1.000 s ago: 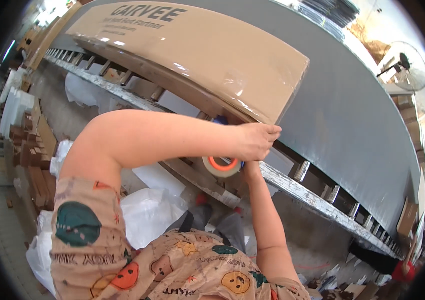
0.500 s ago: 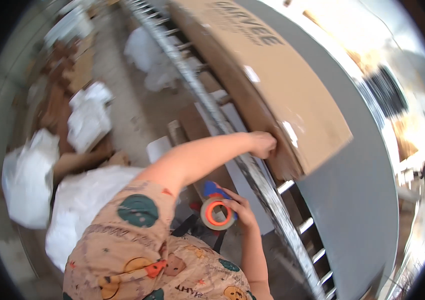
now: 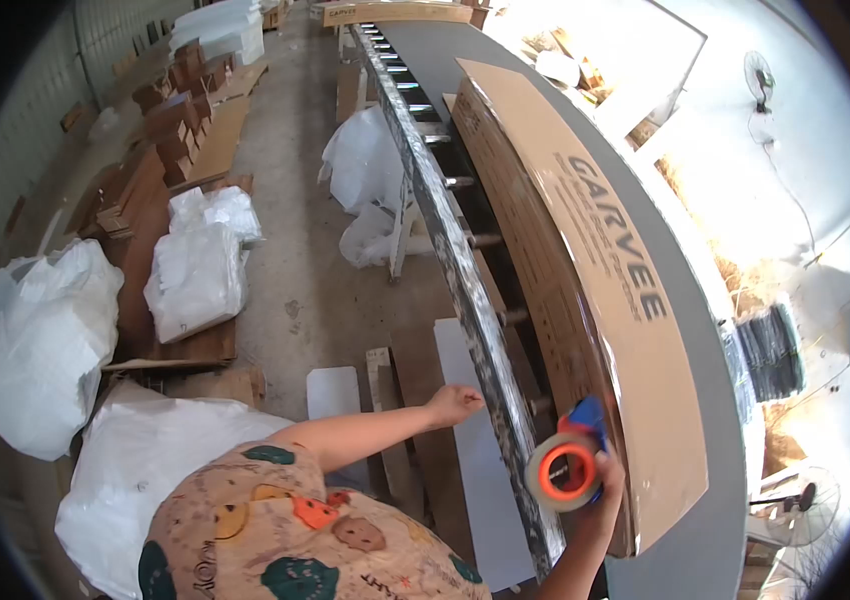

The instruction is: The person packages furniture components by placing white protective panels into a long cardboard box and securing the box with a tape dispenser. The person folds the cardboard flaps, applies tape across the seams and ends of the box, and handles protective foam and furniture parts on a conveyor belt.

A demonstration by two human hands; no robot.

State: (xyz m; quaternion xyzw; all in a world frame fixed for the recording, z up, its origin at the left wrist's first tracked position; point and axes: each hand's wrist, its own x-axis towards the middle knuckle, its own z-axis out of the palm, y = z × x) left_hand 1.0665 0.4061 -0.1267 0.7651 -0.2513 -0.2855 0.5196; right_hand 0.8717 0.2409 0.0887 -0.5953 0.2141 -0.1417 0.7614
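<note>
The grey surface [image 3: 690, 310] runs along the right of both hands, and on it lies the long brown box [image 3: 635, 370], its near end just beside the right hand [image 3: 607, 482]. A worn metal rail [image 3: 448, 240] passes between the two hands. Well to the left of the left hand [image 3: 453, 406] sits a bulging white bag [image 3: 50, 340]. Smallest is the blue and orange tape dispenser [image 3: 585, 418] with its roll, in the right hand.

Half a second ago the left hand was at the box's side; now it is off the box, left of the rail — fingers curled in a loose fist, nothing visible in it. The right hand, then low and near the body, is now up by the box's near end, fingers wrapped around the dispenser. Whether the dispenser touches the box — I cannot tell.
</note>
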